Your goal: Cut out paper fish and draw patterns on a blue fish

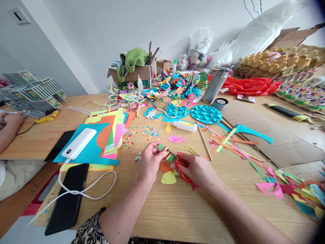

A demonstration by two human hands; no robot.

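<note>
Left hand [151, 159] pinches striped fish [169, 155]; right hand [199, 168] wrapped round scissors [181, 172]. Cutting so near, a slip could nick left hand or spoil striped fish.

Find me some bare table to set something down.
Bare wood shows between the left forearm and right forearm, below the big yellow fish, and between the right forearm and paper scraps. It's crowded around the blue egg-tray pieces and silver flask.
</note>
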